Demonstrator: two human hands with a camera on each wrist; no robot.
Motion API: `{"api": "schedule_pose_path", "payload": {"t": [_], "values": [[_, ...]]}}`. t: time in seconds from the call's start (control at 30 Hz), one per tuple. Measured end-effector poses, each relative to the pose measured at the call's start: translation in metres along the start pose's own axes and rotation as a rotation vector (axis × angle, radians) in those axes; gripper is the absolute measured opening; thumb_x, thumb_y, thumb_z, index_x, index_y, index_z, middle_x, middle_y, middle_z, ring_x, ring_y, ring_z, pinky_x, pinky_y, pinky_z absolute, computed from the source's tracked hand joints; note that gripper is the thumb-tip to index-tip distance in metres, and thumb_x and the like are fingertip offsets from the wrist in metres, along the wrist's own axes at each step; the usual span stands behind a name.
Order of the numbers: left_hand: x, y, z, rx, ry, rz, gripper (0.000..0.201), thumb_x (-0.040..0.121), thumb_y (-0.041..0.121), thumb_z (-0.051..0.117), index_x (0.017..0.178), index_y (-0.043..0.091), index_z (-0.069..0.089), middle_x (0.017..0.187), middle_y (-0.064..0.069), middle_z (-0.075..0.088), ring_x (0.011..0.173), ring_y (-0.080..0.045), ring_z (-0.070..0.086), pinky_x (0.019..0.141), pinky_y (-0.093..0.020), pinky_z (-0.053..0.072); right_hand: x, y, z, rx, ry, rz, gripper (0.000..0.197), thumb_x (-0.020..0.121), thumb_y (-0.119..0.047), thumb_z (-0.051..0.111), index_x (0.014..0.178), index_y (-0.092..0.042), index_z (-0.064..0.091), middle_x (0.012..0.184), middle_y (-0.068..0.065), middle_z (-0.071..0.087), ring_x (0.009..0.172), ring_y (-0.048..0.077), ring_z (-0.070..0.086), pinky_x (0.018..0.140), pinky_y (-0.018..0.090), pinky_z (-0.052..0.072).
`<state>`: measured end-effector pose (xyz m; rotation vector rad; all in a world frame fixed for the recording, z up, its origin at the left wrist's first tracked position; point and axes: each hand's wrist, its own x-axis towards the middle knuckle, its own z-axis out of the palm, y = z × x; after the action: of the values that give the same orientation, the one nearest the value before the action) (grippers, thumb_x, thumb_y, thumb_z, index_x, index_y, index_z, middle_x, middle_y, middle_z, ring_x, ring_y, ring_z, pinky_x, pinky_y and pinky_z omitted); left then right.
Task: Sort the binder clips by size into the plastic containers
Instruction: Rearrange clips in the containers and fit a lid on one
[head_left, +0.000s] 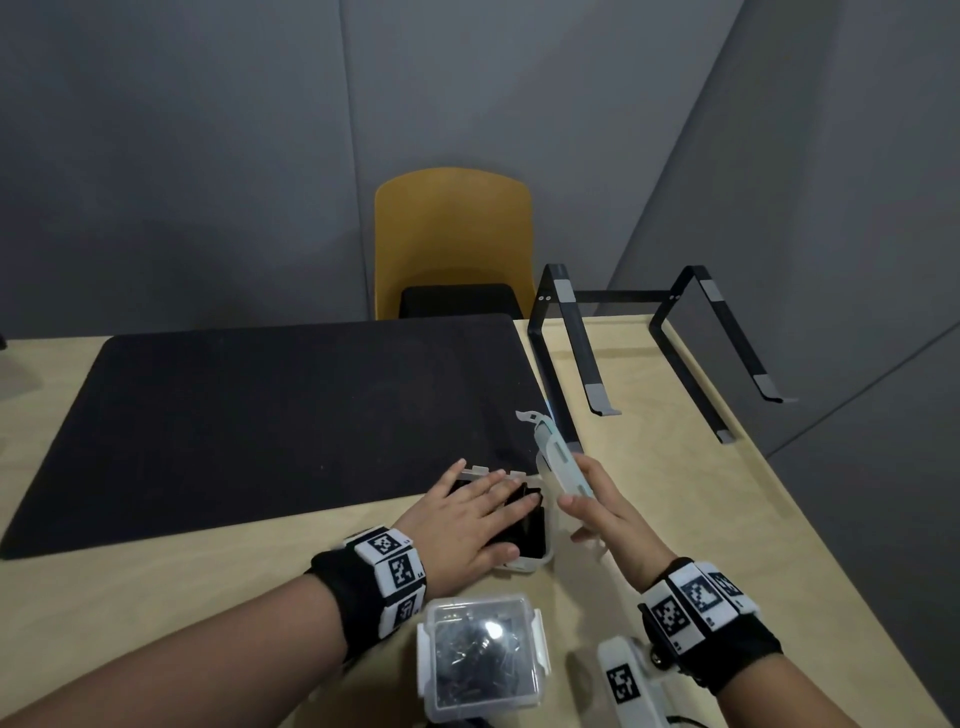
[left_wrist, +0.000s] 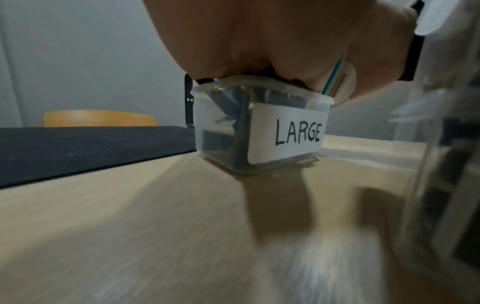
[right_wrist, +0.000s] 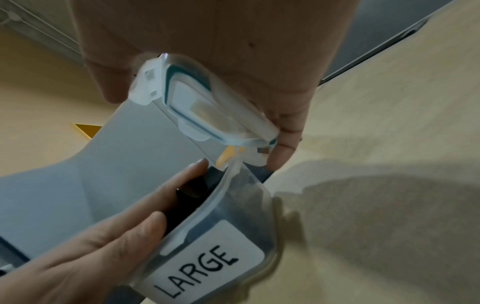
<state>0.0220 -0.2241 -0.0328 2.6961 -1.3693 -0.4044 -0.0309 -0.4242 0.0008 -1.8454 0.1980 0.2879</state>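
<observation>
Closed container (head_left: 483, 657), left hand (head_left: 470, 517) flat on LARGE container (left_wrist: 259, 131), right hand (head_left: 605, 512) gripping lid (head_left: 558, 457)

We read this as an office booth or small meeting room. Grey padded panels (head_left: 208, 156) form the walls and meet in a corner on the right. A light wood counter (head_left: 649, 493) carries a large black desk mat (head_left: 270, 415) and a black metal laptop stand (head_left: 571, 353), unoccupied. One mustard-yellow chair (head_left: 452, 234) with a dark seat pad sits tucked behind the far edge. We also note a clear container with a handwritten label, "LARGE" (left_wrist: 285, 135): desk-supply storage.
</observation>
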Motion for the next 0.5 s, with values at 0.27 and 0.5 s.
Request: {"api": "schedule_pose_path", "payload": {"t": [0.27,0.5], "values": [[-0.004,-0.003,0.000,-0.267,0.092,-0.046,0.077,0.092,0.060,0.037,0.150,0.031,-0.004,0.159,0.012,-0.004,0.141,0.003,-0.015,0.120,-0.038,-0.010,0.001,-0.006,0.006,-0.115,-0.027,-0.101,0.067,0.064,-0.060,0.055,0.126,-0.037,0.041,0.126,-0.011,0.047,0.114,0.008,0.050,0.089,0.027,0.044],[-0.026,-0.010,0.004,-0.551,0.141,-0.284,0.128,0.062,0.070,0.068,0.147,0.031,-0.020,0.155,0.018,-0.012,0.143,-0.002,-0.012,0.119,-0.031,-0.006,0.000,-0.001,0.010,-0.277,-0.008,-0.125,0.079,0.062,-0.062,0.055,0.133,-0.036,0.034,0.130,-0.013,0.039,0.115,0.000,0.042,0.098,0.029,0.042]]}}
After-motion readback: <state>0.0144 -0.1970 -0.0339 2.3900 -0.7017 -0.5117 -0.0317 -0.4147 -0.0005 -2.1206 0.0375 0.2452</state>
